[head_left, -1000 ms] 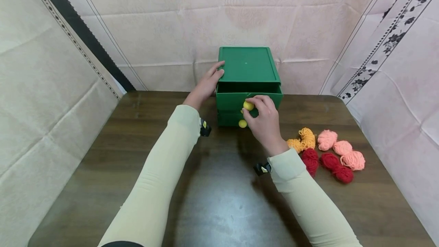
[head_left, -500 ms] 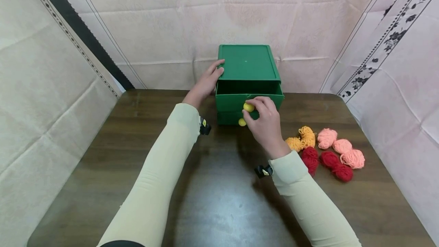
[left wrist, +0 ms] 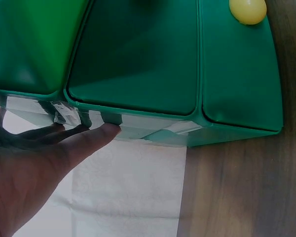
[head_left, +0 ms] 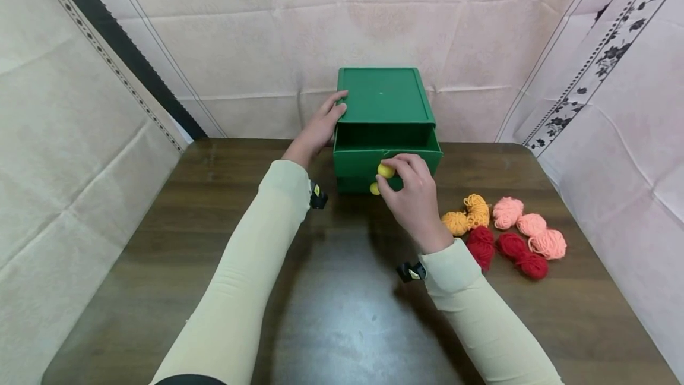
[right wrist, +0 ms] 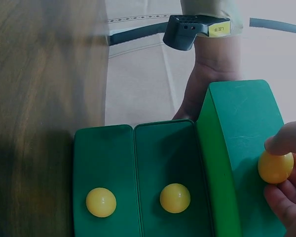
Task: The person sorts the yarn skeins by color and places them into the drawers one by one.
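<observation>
A green drawer box [head_left: 382, 94] stands at the table's back edge, its top drawer [head_left: 360, 162] pulled partway out. My right hand [head_left: 414, 198] pinches that drawer's round yellow knob [right wrist: 275, 168] between thumb and fingers. Two lower drawers sit closed, with yellow knobs on the bottom drawer [right wrist: 101, 202] and the middle drawer [right wrist: 175, 198]. My left hand [head_left: 319, 126] rests against the box's left side, fingertips at its top edge. In the left wrist view, extended left fingers [left wrist: 86, 143] touch the side wall, which carries strips of tape. Inside the open drawer, the visible part is dark and its floor is hidden.
Right of the box lie small yarn balls on the wooden table [head_left: 342, 319]: orange yarn [head_left: 477, 211], pink yarn [head_left: 531, 226] and red yarn [head_left: 513, 246]. A pale patterned cloth [head_left: 385, 28] hangs behind the box and along both sides.
The top drawer has slid a little farther out toward me, with my right hand drawing its knob along. My left hand stays at the box's side.
</observation>
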A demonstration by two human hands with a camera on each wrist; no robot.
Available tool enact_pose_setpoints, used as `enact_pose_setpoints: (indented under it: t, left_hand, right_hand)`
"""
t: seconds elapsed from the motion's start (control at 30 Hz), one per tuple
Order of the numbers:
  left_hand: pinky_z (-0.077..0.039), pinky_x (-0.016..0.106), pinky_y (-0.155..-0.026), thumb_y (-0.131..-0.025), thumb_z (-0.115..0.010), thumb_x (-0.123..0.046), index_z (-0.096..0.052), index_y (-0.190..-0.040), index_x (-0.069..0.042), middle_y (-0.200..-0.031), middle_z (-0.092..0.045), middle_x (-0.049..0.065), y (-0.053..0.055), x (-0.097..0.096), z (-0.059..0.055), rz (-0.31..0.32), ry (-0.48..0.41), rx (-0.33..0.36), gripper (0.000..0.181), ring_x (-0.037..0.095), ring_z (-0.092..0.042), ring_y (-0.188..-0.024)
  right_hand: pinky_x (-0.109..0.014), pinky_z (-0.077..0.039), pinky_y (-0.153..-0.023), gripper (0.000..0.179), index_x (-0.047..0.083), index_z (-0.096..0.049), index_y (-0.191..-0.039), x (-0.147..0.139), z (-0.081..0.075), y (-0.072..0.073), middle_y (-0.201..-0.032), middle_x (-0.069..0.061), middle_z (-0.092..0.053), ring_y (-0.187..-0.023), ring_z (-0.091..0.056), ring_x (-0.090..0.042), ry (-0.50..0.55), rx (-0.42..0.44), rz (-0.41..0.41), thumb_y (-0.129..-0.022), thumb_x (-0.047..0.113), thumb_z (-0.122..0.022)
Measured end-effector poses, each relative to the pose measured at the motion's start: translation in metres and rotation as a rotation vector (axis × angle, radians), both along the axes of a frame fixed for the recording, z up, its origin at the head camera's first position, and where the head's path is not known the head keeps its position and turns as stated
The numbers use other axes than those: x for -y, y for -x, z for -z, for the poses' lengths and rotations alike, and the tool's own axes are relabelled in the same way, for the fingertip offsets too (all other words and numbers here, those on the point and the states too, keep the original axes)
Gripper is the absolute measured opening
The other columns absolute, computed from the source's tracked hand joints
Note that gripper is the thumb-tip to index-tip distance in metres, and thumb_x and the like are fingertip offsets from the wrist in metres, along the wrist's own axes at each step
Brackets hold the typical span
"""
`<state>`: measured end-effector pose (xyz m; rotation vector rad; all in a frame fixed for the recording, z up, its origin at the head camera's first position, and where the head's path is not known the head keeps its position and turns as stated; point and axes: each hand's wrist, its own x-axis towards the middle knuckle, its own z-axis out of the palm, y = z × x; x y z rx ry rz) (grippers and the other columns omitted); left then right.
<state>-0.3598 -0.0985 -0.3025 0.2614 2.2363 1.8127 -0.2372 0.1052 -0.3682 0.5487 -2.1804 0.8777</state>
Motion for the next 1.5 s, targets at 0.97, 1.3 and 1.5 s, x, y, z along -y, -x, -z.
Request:
enact_pose_setpoints:
  t: [0.97, 1.3, 1.5]
  left_hand:
    - [-0.039, 0.051, -0.107, -0.105, -0.034, -0.041, -0.025, -0.152, -0.039, -0.162, -0.017, -0.002, -0.003, 0.001, -0.002, -0.002, 0.037, -0.012, 0.049, 0.023, -0.031, -0.142]
    - [-0.042, 0.052, -0.104, -0.104, -0.034, -0.041, -0.025, -0.152, -0.039, -0.162, -0.016, -0.002, -0.001, 0.000, 0.000, 0.001, 0.027, -0.009, 0.049, 0.024, -0.033, -0.141]
    - [-0.039, 0.051, -0.107, -0.104, -0.035, -0.041, -0.025, -0.152, -0.040, -0.162, -0.016, -0.003, 0.000, 0.000, 0.000, 0.005, 0.018, -0.017, 0.048, 0.023, -0.031, -0.142]
  right_hand:
    - [-0.037, -0.053, -0.089, 0.027, 0.001, -0.070, -0.107, -0.003, 0.003, -0.012, -0.108, -0.013, -0.062, -0.102, -0.058, -0.024, 0.015, -0.033, -0.032, -0.083, 0.014, -0.076]
    - [-0.035, -0.054, -0.077, 0.029, 0.003, -0.071, -0.106, -0.017, 0.009, -0.014, -0.107, -0.012, -0.064, -0.100, -0.059, -0.023, 0.028, -0.052, -0.020, -0.081, 0.016, -0.079]
    - [-0.038, -0.054, -0.078, 0.029, 0.004, -0.071, -0.106, -0.025, 0.014, -0.015, -0.106, -0.012, -0.065, -0.101, -0.059, -0.023, 0.036, -0.042, -0.014, -0.080, 0.014, -0.079]
